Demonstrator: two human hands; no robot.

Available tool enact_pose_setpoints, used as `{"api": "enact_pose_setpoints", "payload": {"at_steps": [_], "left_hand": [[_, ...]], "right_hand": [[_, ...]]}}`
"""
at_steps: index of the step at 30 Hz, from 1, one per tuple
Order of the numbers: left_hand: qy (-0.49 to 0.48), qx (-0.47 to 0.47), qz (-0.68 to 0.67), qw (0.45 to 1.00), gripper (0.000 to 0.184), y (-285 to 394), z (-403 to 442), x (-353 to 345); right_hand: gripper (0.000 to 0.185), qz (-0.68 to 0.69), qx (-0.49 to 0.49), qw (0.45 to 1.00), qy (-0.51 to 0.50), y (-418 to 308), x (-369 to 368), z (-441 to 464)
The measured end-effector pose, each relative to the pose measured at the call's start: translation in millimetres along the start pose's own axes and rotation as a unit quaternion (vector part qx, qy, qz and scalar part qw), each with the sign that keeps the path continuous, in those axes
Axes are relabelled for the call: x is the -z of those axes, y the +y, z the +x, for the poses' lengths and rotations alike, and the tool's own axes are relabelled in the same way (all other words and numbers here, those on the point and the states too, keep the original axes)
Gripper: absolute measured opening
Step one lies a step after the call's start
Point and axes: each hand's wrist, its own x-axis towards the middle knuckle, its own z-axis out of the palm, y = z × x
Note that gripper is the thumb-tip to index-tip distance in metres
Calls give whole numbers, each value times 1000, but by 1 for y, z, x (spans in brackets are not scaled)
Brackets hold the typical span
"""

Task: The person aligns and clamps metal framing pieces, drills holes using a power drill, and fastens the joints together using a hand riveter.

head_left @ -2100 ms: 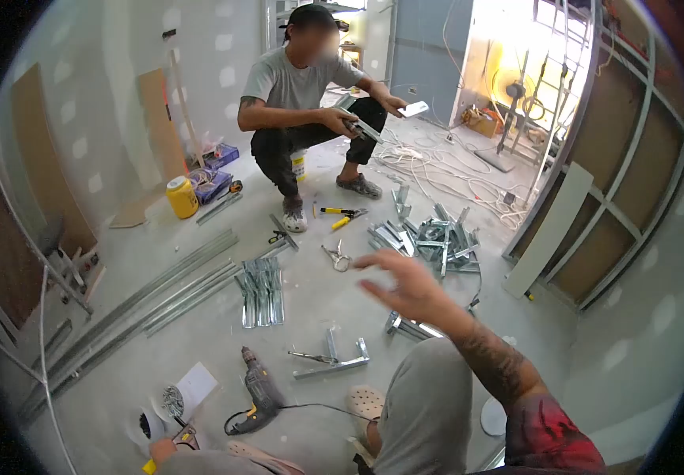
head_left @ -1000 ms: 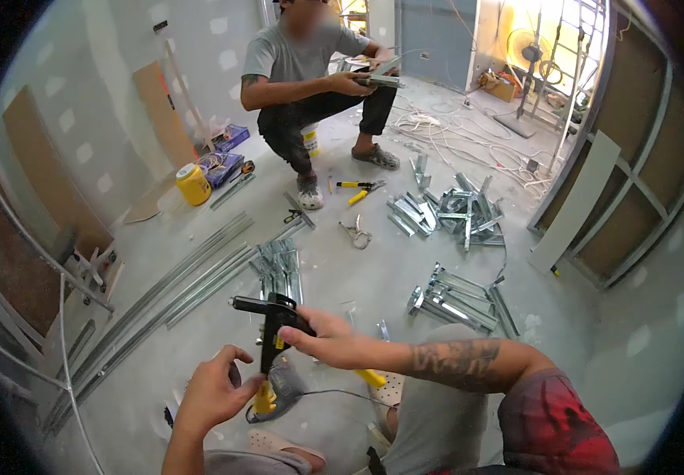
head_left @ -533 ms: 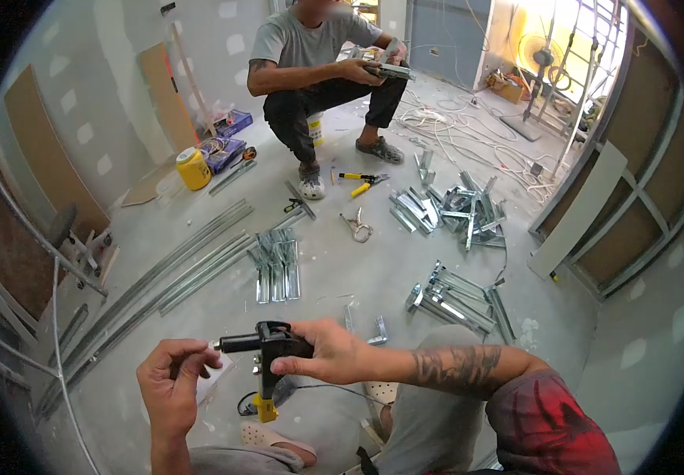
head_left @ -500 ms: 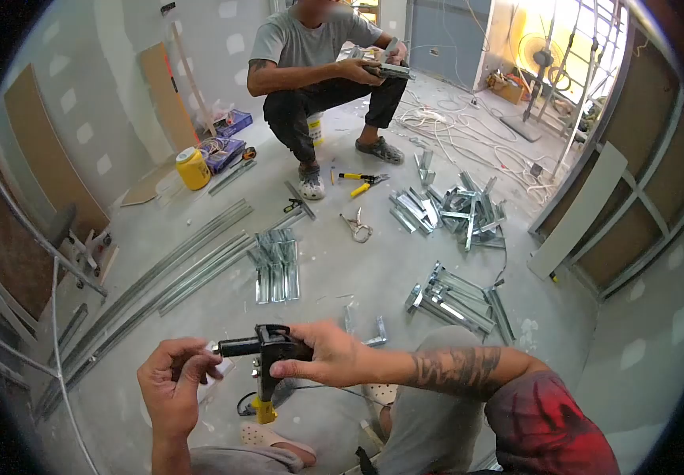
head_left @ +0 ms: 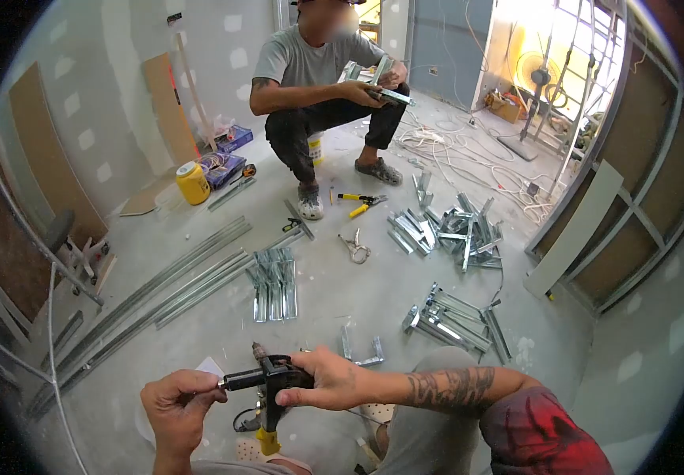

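Note:
My right hand (head_left: 322, 381) wraps round a black hand tool (head_left: 276, 380) with a round barrel (head_left: 243, 381) pointing left. A yellow piece (head_left: 267, 442) shows at the tool's lower end, and a metal chuck-like part (head_left: 259, 349) sticks out above. At the barrel's tip, my left hand (head_left: 175, 408) is closed, thumb and forefinger pinched at the small metal end. Whether a small piece sits between those fingers is hidden. Just behind them is a pale flat piece (head_left: 210, 367) that I cannot identify.
Bent metal brackets lie in a neat bundle (head_left: 274, 285), a pile (head_left: 464, 229) and another group (head_left: 449, 317). Long metal channels (head_left: 191, 273) stretch along the left floor. Opposite, a squatting person (head_left: 318, 87) holds metal pieces. Pliers (head_left: 355, 247) and yellow-handled snips (head_left: 365, 206) lie between us.
The view has shifted slightly. The tool has turned a little, so the chuck-like part now shows above it. My left fingers stay at the barrel's tip. The other person's hands have moved slightly.

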Motion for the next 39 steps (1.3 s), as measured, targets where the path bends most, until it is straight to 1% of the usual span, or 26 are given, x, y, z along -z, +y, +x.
{"api": "enact_pose_setpoints", "payload": {"at_steps": [2,4,6,10,13,15,16,18,19,21,22,23,24,25,26,27,28,29,30,31,32,33,35,36,38,39], "left_hand": [[-28,-3,27,999,8,4,2,7],[-56,-7,54,997,9,12,4,11],[-95,-130,272,949,12,21,4,14],[-97,-120,336,929,14,20,-3,21],[-100,-75,342,931,13,24,-7,19],[-132,-12,346,929,13,19,-10,23],[-133,-13,345,929,13,17,-8,22],[-172,-18,290,941,29,13,-6,20],[-173,-19,290,941,29,15,-6,17],[-97,214,158,959,55,25,-4,4],[-97,214,158,959,55,17,-2,7],[-101,192,120,969,67,3,3,13],[-104,171,83,976,79,-4,5,18],[-138,205,-26,969,85,8,10,20],[-137,203,-23,969,85,3,12,26],[-172,203,6,964,84,-10,16,32],[-206,202,34,957,83,-11,19,31],[-283,160,125,938,73,-9,16,28],[-327,99,231,911,55,-6,12,23],[-279,166,231,917,48,-10,5,15],[-230,233,229,917,42,-13,-1,8],[-232,232,230,917,42,-11,-4,3],[-167,152,266,937,31,3,-10,-4],[-168,149,266,938,31,11,-13,-5],[-149,219,149,953,22,26,-17,-7],[-157,199,123,959,17,30,-19,-13]], "right_hand": [[51,5,52,999,-5,8,-3,1],[50,-5,40,999,-6,8,-4,1],[51,-13,29,999,-7,8,-4,1],[51,-32,33,998,-33,0,0,0],[53,-57,30,996,-53,0,2,1],[55,-71,39,995,-60,0,3,2],[55,-75,41,994,-62,-1,4,1],[56,-79,43,994,-66,-2,4,1],[56,-87,36,993,-76,-2,4,1],[57,-95,28,991,-84,-3,5,1],[56,-113,2,990,-89,-6,6,1],[55,-129,-24,987,-93,-7,6,2],[55,-128,-24,987,-94,-3,4,3],[54,-67,18,997,-47,5,0,5],[52,-5,60,998,1,11,-2,6],[50,107,40,993,28,14,-3,6],[49,184,111,973,86,14,-7,14],[44,219,86,967,97,12,0,12],[39,253,61,959,110,9,7,9],[42,331,31,936,118,14,7,11],[42,329,33,936,120,18,12,12],[44,325,49,938,106,21,19,12],[49,281,109,952,46,16,32,16],[64,287,117,951,-7,11,38,14],[80,323,147,926,-130,-4,40,7],[80,321,148,926,-131,-13,34,3]]}}
